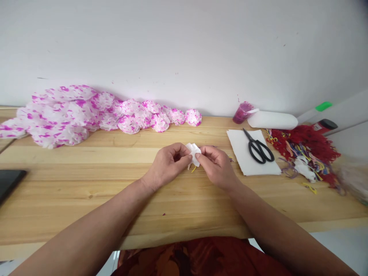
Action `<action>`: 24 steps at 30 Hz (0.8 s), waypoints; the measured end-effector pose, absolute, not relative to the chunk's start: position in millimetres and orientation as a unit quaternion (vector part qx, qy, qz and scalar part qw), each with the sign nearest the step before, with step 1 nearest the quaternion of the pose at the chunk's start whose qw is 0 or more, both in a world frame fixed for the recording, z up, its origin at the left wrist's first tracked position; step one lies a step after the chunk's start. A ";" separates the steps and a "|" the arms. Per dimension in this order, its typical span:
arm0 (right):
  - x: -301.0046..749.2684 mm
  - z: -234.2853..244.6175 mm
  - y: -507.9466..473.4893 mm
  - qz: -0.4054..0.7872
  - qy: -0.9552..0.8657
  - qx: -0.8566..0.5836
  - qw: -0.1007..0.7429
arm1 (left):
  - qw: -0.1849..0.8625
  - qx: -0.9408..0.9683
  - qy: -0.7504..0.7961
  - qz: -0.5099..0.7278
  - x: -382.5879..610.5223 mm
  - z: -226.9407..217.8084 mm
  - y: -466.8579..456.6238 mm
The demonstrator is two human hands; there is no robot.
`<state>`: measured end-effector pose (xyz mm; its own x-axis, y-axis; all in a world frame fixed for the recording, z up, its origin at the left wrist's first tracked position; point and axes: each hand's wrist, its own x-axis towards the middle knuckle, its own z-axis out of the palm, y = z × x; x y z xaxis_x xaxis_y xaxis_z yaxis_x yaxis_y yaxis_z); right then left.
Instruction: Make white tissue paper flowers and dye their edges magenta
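Observation:
Between my two hands, over the middle of the table, is a small gathered piece of white tissue paper (194, 150). A short yellow string (193, 169) sticks out below it. My left hand (172, 163) pinches the paper's left side between thumb and fingers. On the other side my right hand (216, 165) grips it the same way, thumb on top. The fingertips partly cover the paper, so its folds are hard to make out. To the right of my right hand, black-handled scissors (258, 147) lie on a stack of white paper sheets (244, 166).
Pink-and-white paper flowers (61, 115) are heaped along the wall at left. A pink-stained cup (243, 113) and a white roll (273, 120) stand at the back right. Red and coloured yarn (309, 147) lies at far right. A dark flat object (11, 182) is at the left edge.

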<state>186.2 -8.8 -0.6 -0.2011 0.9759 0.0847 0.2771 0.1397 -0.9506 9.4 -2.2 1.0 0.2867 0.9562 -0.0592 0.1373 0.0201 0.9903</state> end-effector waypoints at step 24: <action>184.1 -0.2 -11.4 0.391 -0.672 -0.506 0.373 | 0.541 0.588 0.494 0.344 8.6 5.4 -0.8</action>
<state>184.1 -11.4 -0.2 -0.2098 0.9720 0.1059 0.3876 0.1821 -0.9037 8.6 -0.8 5.4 0.2757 0.9524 -0.1300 0.2081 0.0729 0.9754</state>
